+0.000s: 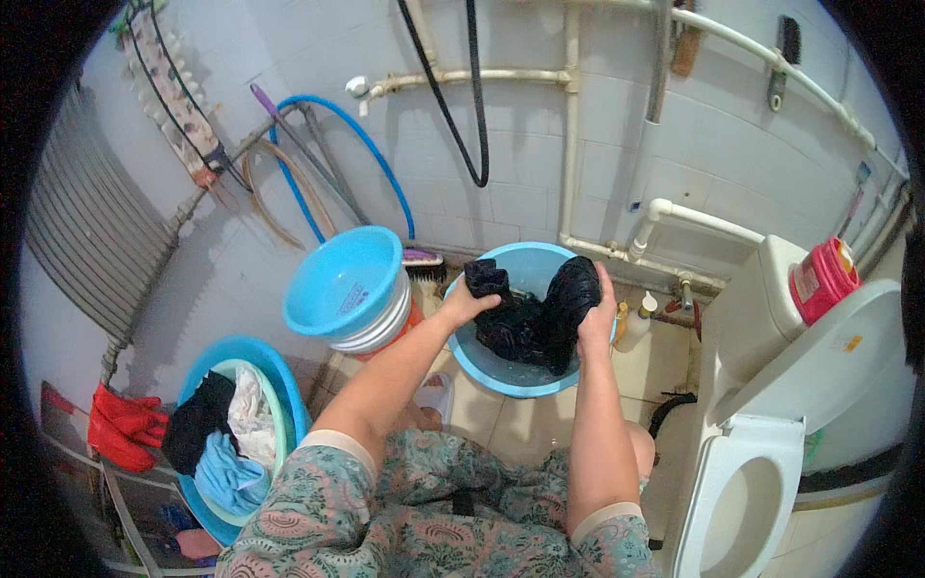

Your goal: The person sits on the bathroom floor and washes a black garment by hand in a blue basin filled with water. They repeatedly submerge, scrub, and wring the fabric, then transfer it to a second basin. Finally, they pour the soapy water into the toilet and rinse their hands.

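Observation:
A wet black garment hangs in folds between my hands, its middle drooping into a blue plastic basin on the floor. My left hand is closed round one bunched end above the basin's left rim. At the right rim, my right hand grips the other bunched end, fingers along its outer side. Some water shows in the bottom of the basin. What kind of garment it is, I cannot make out.
Left of the basin, a blue basin tops a white bucket. Farther left, a tub holds clothes, near red rubber gloves. Pump bottles stand right of the basin, near a white toilet. A black hose hangs ahead.

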`<move>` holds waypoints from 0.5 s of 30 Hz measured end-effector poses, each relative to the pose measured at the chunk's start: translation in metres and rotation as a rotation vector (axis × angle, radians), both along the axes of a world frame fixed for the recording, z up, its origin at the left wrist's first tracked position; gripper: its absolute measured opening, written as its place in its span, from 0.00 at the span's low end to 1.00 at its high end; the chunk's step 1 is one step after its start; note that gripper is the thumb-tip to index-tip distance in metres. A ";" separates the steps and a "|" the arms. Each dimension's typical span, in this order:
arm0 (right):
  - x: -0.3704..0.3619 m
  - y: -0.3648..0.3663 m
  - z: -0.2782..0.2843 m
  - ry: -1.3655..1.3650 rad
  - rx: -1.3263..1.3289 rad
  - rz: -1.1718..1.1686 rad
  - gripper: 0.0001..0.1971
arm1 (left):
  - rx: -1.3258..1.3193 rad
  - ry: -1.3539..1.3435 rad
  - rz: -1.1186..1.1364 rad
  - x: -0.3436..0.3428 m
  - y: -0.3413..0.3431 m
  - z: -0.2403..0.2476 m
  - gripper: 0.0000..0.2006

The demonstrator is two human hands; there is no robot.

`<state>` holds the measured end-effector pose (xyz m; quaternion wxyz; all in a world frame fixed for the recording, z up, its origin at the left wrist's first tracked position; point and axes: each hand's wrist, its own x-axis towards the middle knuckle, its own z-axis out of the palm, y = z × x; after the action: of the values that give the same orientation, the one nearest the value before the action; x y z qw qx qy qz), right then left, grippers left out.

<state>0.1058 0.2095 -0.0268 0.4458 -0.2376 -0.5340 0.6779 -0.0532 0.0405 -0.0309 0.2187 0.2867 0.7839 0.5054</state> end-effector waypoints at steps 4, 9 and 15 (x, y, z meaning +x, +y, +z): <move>0.002 -0.002 -0.012 -0.369 0.384 -0.004 0.25 | -0.566 0.226 -0.052 -0.001 -0.004 -0.044 0.52; -0.020 -0.038 -0.045 -1.001 0.828 0.128 0.34 | -0.141 0.061 -0.045 0.013 -0.019 -0.017 0.40; -0.056 -0.053 -0.105 -1.310 0.915 0.284 0.38 | 0.537 -0.372 0.160 0.002 -0.038 -0.017 0.28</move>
<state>0.0495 0.1568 -0.1320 0.0056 -0.3105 -0.9360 0.1659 -0.0514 0.0026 -0.0482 0.2345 0.1747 0.5895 0.7529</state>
